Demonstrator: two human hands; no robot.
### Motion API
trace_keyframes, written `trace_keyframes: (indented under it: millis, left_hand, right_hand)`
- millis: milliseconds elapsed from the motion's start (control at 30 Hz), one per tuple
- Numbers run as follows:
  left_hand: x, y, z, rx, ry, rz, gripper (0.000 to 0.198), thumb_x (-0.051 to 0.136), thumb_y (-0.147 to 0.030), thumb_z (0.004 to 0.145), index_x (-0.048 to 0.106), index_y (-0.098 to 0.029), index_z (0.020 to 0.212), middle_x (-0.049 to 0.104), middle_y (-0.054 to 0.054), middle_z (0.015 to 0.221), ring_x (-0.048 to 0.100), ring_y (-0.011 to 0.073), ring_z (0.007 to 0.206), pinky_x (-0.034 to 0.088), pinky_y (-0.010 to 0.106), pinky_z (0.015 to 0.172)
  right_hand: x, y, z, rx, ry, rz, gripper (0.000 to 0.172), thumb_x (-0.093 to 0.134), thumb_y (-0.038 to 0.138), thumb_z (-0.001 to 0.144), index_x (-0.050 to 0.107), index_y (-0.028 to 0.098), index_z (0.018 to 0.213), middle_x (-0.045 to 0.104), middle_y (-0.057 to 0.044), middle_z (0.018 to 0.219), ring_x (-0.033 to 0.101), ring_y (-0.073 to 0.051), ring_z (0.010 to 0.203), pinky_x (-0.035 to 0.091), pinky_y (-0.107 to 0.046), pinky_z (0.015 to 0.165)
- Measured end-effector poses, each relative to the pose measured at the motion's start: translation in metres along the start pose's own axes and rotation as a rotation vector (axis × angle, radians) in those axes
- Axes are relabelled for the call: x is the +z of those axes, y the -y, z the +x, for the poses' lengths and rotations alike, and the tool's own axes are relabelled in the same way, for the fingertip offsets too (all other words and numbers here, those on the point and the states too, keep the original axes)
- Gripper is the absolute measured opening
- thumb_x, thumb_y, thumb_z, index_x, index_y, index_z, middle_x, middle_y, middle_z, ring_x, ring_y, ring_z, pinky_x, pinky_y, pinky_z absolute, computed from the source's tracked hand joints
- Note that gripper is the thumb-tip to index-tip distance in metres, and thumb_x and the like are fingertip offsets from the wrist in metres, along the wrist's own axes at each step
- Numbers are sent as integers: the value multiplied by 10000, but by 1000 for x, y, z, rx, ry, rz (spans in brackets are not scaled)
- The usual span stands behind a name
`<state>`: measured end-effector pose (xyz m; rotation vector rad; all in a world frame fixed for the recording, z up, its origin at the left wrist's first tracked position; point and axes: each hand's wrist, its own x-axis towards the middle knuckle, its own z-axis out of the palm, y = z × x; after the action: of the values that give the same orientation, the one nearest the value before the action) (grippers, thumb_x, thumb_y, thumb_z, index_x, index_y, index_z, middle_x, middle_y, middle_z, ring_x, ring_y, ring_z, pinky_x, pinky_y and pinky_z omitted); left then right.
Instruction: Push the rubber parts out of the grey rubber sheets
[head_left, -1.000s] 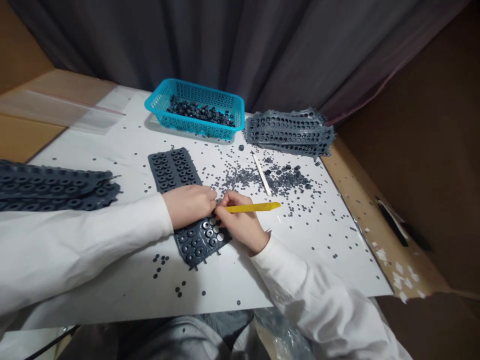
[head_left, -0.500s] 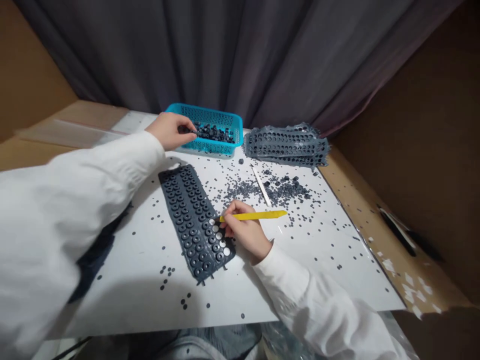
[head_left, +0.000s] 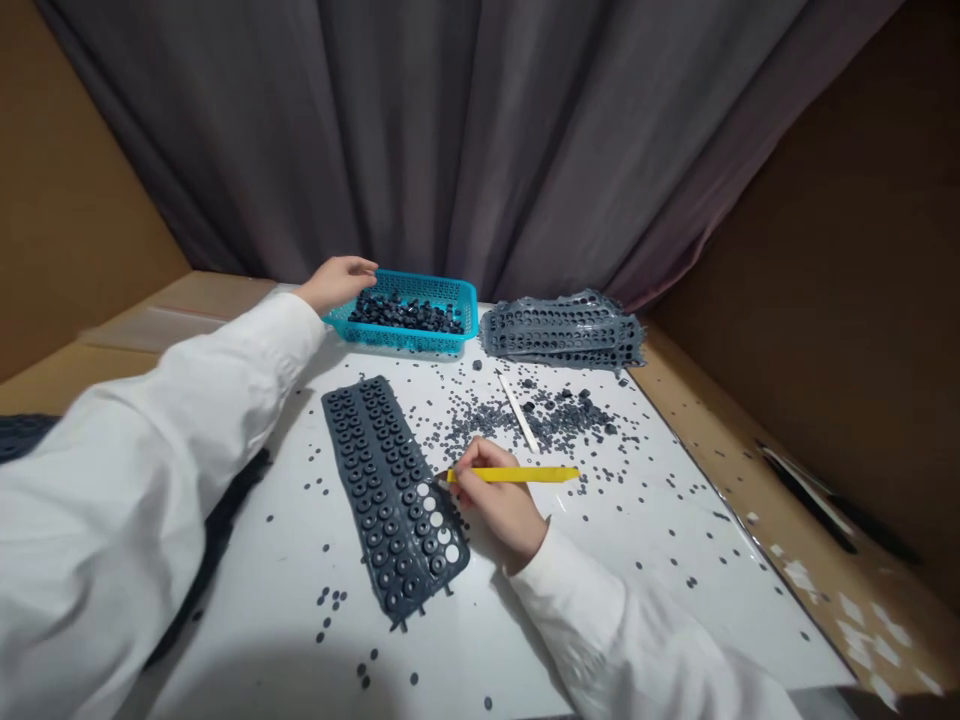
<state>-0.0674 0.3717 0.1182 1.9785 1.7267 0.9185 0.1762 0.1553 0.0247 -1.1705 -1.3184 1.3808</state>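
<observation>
My left hand [head_left: 338,282] is over the left rim of a blue plastic basket [head_left: 471,318]. Its fingers are stretched out, and no piece shows between them. Inside the basket lie many small black pieces [head_left: 405,315]. My right hand [head_left: 501,502] is closed around a slim yellow pen-like tool [head_left: 540,475] with a dark tip pointing left. That tip is at the right edge of a dark grey rubber sheet [head_left: 375,455] covered in rows of raised rings. Several holes along the sheet's lower right edge show white through them [head_left: 436,519].
Stacked perforated grey sheets [head_left: 562,330] lie at the back right. Small dark discs and bits [head_left: 555,420] are scattered over the white board [head_left: 600,560], with a white stick [head_left: 517,412] among them. A dark pen-shaped tool [head_left: 810,500] and white scraps [head_left: 862,630] lie at right.
My left hand has lifted from the black pieces to the basket's left rim. The camera has tilted up, so everything sits lower in view. The right hand still holds the yellow tool by the sheet.
</observation>
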Motion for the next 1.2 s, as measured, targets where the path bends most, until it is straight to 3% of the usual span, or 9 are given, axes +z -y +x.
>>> trace_keyframes:
  millis: [133, 233, 333, 400, 467, 567, 833, 933, 1200]
  left_hand:
    - [-7, -16, -58, 127, 167, 45, 211, 547, -297, 748, 643, -141, 853, 644, 57, 854, 569, 192, 811, 429, 312, 781]
    - [3, -35, -146, 240, 419, 72, 186, 677, -349, 662, 633, -172, 695, 614, 8, 701, 538, 167, 670, 415, 277, 649]
    - [23, -48, -242, 498, 586, 184, 256, 714, -390, 676, 611, -194, 804, 605, 13, 800, 519, 193, 744, 387, 305, 666]
    - [40, -48, -288, 675, 573, 252, 301, 715, -428, 693, 594, -201, 850, 602, 14, 836, 508, 204, 753, 380, 321, 659]
    - [54, -44, -311, 786, 425, 355, 105, 629, -240, 799, 580, -179, 869, 587, 22, 788, 496, 201, 724, 371, 320, 634]
    - [60, -36, -312, 869, 388, 358, 134, 499, -40, 829, 562, -157, 843, 580, 37, 778, 492, 191, 709, 366, 303, 605]
    - [7, -35, -294, 613, 847, 130, 175, 546, -25, 767, 550, -200, 754, 584, -21, 811, 532, 148, 742, 372, 249, 625]
    - [-2, -34, -289, 489, 927, 24, 148, 626, -102, 729, 594, -229, 798, 595, -39, 838, 551, 140, 773, 380, 231, 633]
    - [22, -33, -250, 338, 533, 279, 102, 540, -228, 844, 605, -187, 910, 583, 39, 875, 549, 221, 876, 428, 323, 753]
  right_hand:
    - [-8, 6, 15, -51, 33, -55, 69, 550, 160, 671, 489, 190, 666, 529, 54, 538, 488, -80, 462, 372, -176, 441]
    - [-8, 11, 25, -38, 88, -104, 83, 547, 144, 657, 478, 189, 646, 520, 60, 512, 477, -75, 427, 361, -171, 417]
    - [-3, 9, 29, -12, 163, -108, 90, 542, 135, 633, 467, 185, 631, 524, 61, 513, 479, -72, 417, 372, -171, 409]
    - [0, 5, 28, 2, 187, -94, 89, 536, 137, 627, 461, 185, 632, 526, 63, 510, 472, -68, 409, 373, -168, 406]
    - [2, 1, 26, -1, 198, -102, 90, 534, 138, 624, 458, 185, 630, 530, 63, 508, 469, -66, 403, 365, -166, 404]
    - [3, 0, 23, -22, 187, -134, 96, 535, 139, 627, 452, 187, 620, 534, 62, 508, 475, -67, 407, 366, -168, 414]
    - [15, 1, 13, 33, 197, -90, 118, 531, 132, 621, 433, 197, 610, 498, 80, 470, 468, -74, 371, 347, -169, 376]
    - [21, -1, 6, 28, 230, -80, 104, 532, 144, 607, 441, 194, 602, 500, 71, 481, 471, -75, 375, 338, -168, 372]
    - [26, 0, 0, -32, 251, -175, 108, 532, 130, 617, 444, 187, 590, 475, 73, 467, 444, -66, 398, 324, -166, 402]
